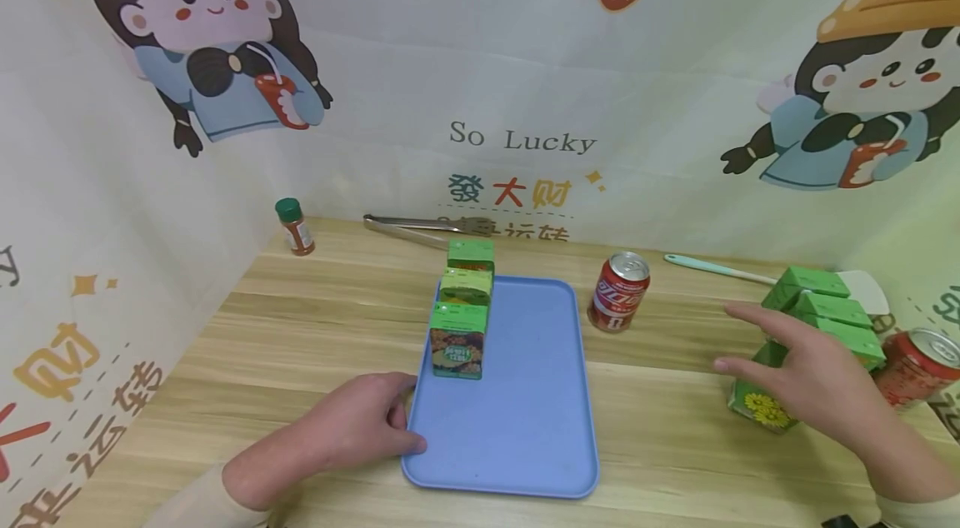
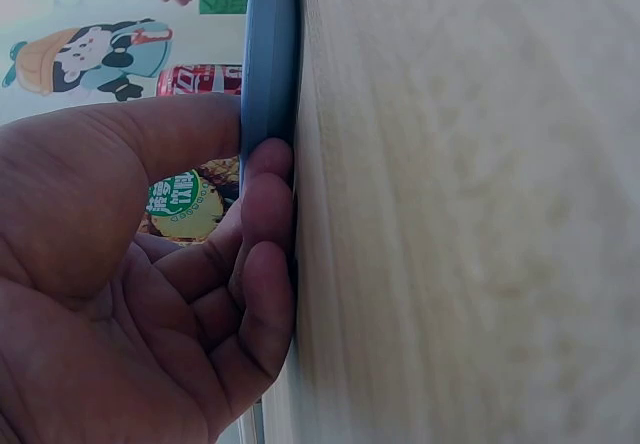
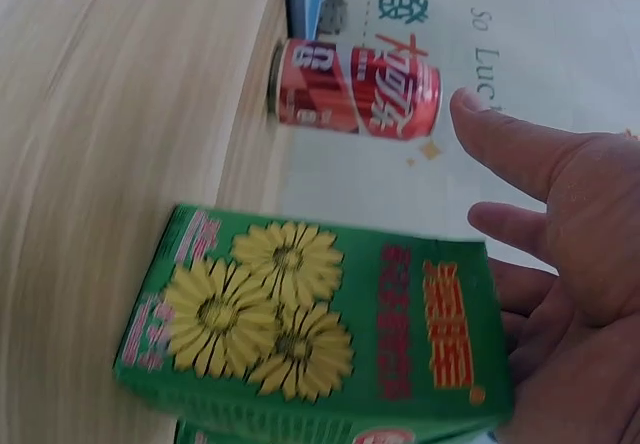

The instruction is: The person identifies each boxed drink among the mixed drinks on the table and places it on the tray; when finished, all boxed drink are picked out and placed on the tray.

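My left hand (image 1: 352, 424) grips the left edge of a blue tray (image 1: 528, 420), thumb over the rim and fingers curled against its outer side in the left wrist view. Three drink cartons stand in a row along the tray's left side: a green one (image 1: 457, 349) in front, a yellow-green one (image 1: 467, 285) and another green one (image 1: 471, 248) behind. My right hand (image 1: 821, 374), thumb and fingers spread, hovers beside green drink cartons on the right. The nearest carton (image 3: 310, 319) shows yellow flowers; the hand partly hides this group in the head view.
A red cola can (image 1: 619, 295) stands right of the tray, and another red can (image 1: 917, 366) at the far right. Along the back lie metal tongs (image 1: 412, 226) and a spatula (image 1: 712, 266). A green-capped spice bottle (image 1: 296, 228) stands back left. Printed cloth walls the table.
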### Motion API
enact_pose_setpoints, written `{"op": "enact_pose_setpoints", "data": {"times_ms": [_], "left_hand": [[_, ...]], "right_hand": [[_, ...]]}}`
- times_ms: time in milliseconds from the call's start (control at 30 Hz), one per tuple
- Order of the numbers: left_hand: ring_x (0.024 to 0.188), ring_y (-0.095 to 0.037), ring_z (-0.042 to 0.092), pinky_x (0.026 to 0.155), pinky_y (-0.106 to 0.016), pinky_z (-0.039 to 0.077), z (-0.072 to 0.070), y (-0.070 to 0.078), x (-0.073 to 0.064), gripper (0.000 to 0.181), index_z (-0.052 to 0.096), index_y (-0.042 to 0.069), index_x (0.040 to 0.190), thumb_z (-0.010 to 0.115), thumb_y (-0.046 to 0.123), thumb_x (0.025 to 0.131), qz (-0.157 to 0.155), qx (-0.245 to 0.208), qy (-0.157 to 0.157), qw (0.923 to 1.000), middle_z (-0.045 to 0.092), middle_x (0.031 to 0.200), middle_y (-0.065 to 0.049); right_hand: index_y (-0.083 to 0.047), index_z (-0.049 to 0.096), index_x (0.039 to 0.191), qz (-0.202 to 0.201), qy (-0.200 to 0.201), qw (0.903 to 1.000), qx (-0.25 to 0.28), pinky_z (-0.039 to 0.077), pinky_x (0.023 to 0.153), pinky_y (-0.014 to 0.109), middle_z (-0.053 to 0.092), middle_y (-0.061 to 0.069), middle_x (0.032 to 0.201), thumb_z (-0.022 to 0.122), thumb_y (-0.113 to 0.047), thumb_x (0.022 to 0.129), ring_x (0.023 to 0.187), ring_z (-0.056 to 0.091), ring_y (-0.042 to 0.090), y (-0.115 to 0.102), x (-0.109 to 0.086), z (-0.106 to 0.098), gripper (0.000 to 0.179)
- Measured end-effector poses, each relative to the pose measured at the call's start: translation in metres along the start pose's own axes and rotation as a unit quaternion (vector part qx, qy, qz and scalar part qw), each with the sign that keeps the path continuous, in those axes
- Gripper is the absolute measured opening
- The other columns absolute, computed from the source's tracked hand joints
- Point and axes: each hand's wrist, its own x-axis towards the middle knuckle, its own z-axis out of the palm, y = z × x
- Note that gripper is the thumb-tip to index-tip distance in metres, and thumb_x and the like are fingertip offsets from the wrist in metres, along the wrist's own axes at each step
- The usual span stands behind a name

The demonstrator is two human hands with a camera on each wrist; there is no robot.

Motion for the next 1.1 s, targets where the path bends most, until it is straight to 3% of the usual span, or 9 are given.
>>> {"op": "enact_pose_setpoints", "data": {"times_ms": [67,133,200,700,1100], "left_hand": [[0.063,-0.011,0.059,0.061,-0.03,0.048,0.0,0.0,0.0,0.076,0.062,-0.011,0.143,0.097,0.023,0.085,0.0,0.0,0.0,1.0,0.064,0.072,0.009],[0.063,-0.011,0.059,0.061,-0.03,0.049,0.0,0.0,0.0,0.076,0.062,-0.012,0.143,0.097,0.023,0.085,-0.002,0.001,-0.001,1.0,0.064,0.072,0.009],[0.063,-0.011,0.059,0.061,-0.03,0.049,0.0,0.0,0.001,0.076,0.062,-0.012,0.143,0.096,0.023,0.085,-0.004,0.003,-0.001,1.0,0.064,0.072,0.009],[0.064,-0.01,0.06,0.063,-0.03,0.05,0.0,0.001,0.001,0.083,0.058,-0.014,0.148,0.096,0.024,0.085,-0.005,0.003,-0.004,1.0,0.065,0.072,0.01],[0.064,-0.011,0.059,0.062,-0.03,0.05,0.001,-0.002,0.001,0.085,0.057,-0.015,0.148,0.097,0.024,0.085,0.002,-0.006,0.003,1.0,0.064,0.073,0.01]], "right_hand": [[-0.007,0.06,0.159,0.003,-0.005,1.0,-0.006,0.057,0.08,0.064,0.06,0.033,0.153,0.091,-0.046,0.094,0.077,0.068,0.037,0.005,-0.001,-0.001,0.081],[-0.006,0.061,0.158,0.004,-0.006,0.9999,-0.009,0.057,0.081,0.066,0.061,0.034,0.151,0.092,-0.045,0.093,0.095,0.073,0.049,0.01,-0.003,-0.001,0.082],[-0.004,0.061,0.156,0.007,-0.011,0.9998,-0.013,0.057,0.084,0.069,0.062,0.036,0.149,0.092,-0.046,0.092,0.118,0.068,0.058,0.015,-0.004,-0.002,0.083],[0.0,0.059,0.157,0.045,-0.037,0.9982,-0.01,0.053,0.088,0.074,0.057,0.043,0.149,0.09,-0.052,0.092,0.126,0.057,0.067,0.037,-0.014,-0.008,0.089],[0.0,0.051,0.164,0.084,-0.082,0.9917,0.052,0.056,0.085,0.067,0.052,0.044,0.153,0.082,-0.052,0.101,0.126,0.058,0.063,0.058,-0.017,-0.011,0.088]]}}
